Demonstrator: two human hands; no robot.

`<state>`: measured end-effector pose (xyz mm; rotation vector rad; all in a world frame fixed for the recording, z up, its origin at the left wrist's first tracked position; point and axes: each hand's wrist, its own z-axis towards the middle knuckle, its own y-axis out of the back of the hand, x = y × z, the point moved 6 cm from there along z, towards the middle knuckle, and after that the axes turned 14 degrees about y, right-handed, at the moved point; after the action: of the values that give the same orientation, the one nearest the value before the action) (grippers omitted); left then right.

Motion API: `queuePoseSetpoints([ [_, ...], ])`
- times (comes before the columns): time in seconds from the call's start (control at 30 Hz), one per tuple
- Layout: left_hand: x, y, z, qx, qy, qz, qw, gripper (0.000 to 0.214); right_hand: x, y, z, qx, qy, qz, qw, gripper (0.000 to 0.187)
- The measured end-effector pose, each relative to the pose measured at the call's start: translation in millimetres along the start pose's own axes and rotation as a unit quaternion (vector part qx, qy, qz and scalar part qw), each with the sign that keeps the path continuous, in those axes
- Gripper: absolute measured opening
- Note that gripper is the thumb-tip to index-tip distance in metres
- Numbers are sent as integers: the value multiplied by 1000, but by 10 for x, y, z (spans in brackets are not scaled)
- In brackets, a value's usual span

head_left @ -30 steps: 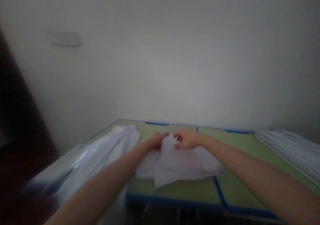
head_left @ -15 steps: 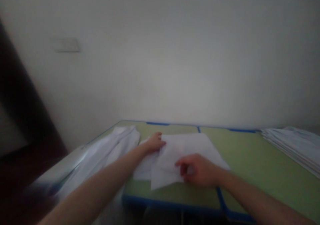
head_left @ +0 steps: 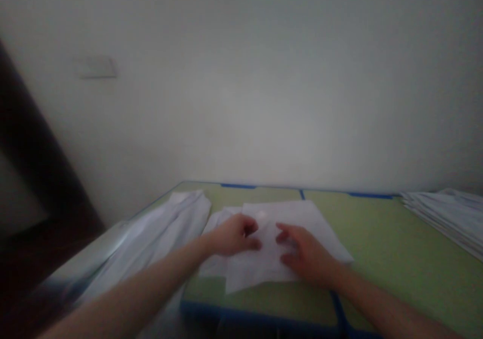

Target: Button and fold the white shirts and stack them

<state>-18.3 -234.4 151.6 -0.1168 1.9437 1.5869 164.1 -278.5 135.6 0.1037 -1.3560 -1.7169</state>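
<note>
White sheets [head_left: 271, 263], thin and paper-like, lie overlapping on the green table [head_left: 392, 258] in front of me. My left hand [head_left: 236, 234] is over their left part, its thumb and fingers curved with a gap between them. Facing it from the right, my right hand [head_left: 302, 253] is above the sheets with fingers spread and bent. Nothing shows in either hand. The blur leaves unclear whether the fingertips touch the sheets.
A long heap of white material [head_left: 162, 228] lies along the table's left side and hangs towards me. At the right edge rests a stack of white sheets [head_left: 449, 216]. A pale wall [head_left: 264, 102] stands behind the table, with a switch plate [head_left: 95, 68] on it.
My left hand has drawn back towards me from the far left edge of the sheets. My right hand has shifted slightly right, and its fingers have spread.
</note>
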Motion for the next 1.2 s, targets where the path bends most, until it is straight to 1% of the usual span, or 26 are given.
queuePoseSetpoints([
  [0.1, -17, 28, -283, -13, -54, -28, 998, 26, 160, 51, -96, 2, 62, 25, 998, 45],
  [0.13, 12, 21, -372, -16, -61, -37, 997, 26, 198, 75, -115, 7, 77, 19, 997, 36],
  [0.17, 62, -1, -448, -12, -53, -41, 998, 25, 225, 102, -128, 11, 91, 8, 996, 30],
  [0.2, 132, -35, -511, -3, -30, -44, 999, 25, 239, 129, -137, 14, 100, -7, 995, 27],
  [0.23, 212, -80, -562, 14, 4, -48, 999, 25, 238, 153, -145, 18, 105, -23, 994, 29],
  [0.3, 348, -191, -644, 71, 70, -66, 993, 23, 210, 173, -168, 37, 118, -53, 991, 37],
  [0.33, 384, -241, -677, 104, 91, -80, 987, 21, 188, 165, -187, 53, 130, -66, 988, 38],
  [0.37, 396, -276, -700, 129, 102, -95, 982, 20, 162, 149, -212, 69, 145, -78, 984, 35],
  [0.4, 389, -290, -711, 143, 104, -105, 979, 19, 134, 126, -243, 84, 163, -89, 979, 28],
  [0.43, 372, -285, -708, 145, 103, -111, 978, 19, 107, 98, -278, 95, 183, -96, 974, 20],
  [0.47, 351, -262, -694, 134, 101, -113, 979, 19, 80, 72, -315, 102, 201, -100, 969, 13],
  [0.5, 328, -233, -670, 117, 98, -112, 982, 20, 54, 52, -350, 103, 213, -101, 966, 11],
  [0.6, 257, -161, -583, 76, 87, -116, 986, 24, 4, 25, -421, 97, 222, -103, 965, 15],
  [0.67, 225, -136, -525, 60, 89, -128, 986, 29, 7, 26, -438, 102, 221, -109, 964, 15],
  [0.73, 208, -141, -474, 65, 103, -150, 981, 40, 38, 30, -441, 121, 229, -115, 959, 15],
  [0.83, 193, -208, -406, 110, 121, -166, 972, 54, 75, 50, -433, 147, 237, -117, 953, 15],
  [0.87, 192, -215, -379, 105, 116, -156, 975, 53, 82, 60, -424, 151, 236, -114, 953, 15],
  [0.9, 196, -205, -349, 81, 106, -138, 981, 48, 89, 72, -408, 152, 231, -109, 955, 15],
  [0.97, 219, -151, -296, -13, 82, -104, 991, 36, 107, 105, -338, 141, 207, -94, 963, 16],
  [1.0, 238, -122, -280, -66, 74, -97, 990, 39, 124, 127, -280, 128, 189, -83, 970, 16],
  [1.03, 258, -104, -272, -111, 69, -98, 987, 51, 149, 153, -204, 110, 171, -71, 977, 15],
  [1.07, 273, -105, -265, -138, 66, -105, 983, 60, 184, 180, -112, 86, 155, -57, 982, 14],
  [1.1, 275, -127, -257, -143, 61, -114, 981, 63, 232, 205, -8, 61, 148, -42, 986, 16],
  [1.13, 264, -166, -248, -129, 53, -119, 983, 57, 291, 219, 103, 43, 150, -29, 987, 21],
  [1.17, 242, -211, -245, -104, 46, -120, 986, 47, 355, 218, 217, 36, 162, -19, 986, 26],
  [1.2, 214, -252, -250, -79, 39, -117, 989, 36, 417, 202, 326, 40, 178, -12, 983, 31],
])
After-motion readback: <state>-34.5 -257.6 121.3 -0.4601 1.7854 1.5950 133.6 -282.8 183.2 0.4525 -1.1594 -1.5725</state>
